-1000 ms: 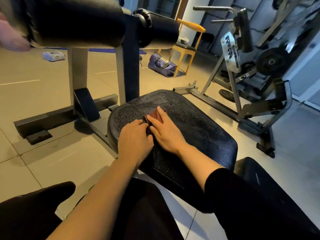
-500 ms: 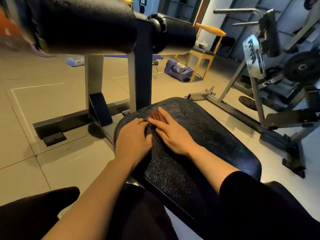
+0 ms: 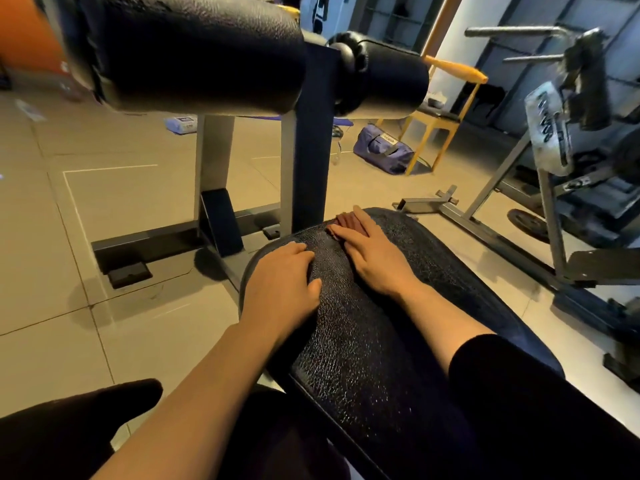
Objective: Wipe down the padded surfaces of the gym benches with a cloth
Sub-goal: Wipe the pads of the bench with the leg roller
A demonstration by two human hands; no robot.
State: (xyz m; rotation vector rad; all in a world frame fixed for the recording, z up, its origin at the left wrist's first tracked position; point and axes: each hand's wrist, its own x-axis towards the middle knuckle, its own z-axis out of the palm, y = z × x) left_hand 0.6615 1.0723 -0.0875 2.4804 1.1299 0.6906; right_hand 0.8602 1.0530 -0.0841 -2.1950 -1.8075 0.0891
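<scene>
A black cracked bench pad [image 3: 374, 327] runs from the lower right toward the middle of the view. Near its far end lies a small reddish-brown cloth [image 3: 347, 221], mostly hidden under my right hand [image 3: 372, 256], which presses on it with flat, straight fingers. My left hand [image 3: 282, 280] rests palm down on the pad's left edge, fingers relaxed, a little apart from the right hand and off the cloth. Two black padded rollers [image 3: 194, 50] hang above the pad's far end.
A dark upright post [image 3: 311, 150] and grey frame legs [image 3: 211, 164] stand just beyond the pad. A weight machine [image 3: 561, 161] stands at the right, with a yellow chair [image 3: 440, 116] and a purple bag [image 3: 384, 148] behind. Tiled floor lies to the left.
My right hand has slid the cloth forward to the pad's far end. My left hand has stayed back, so the two hands have drawn apart. The view has tilted up slightly.
</scene>
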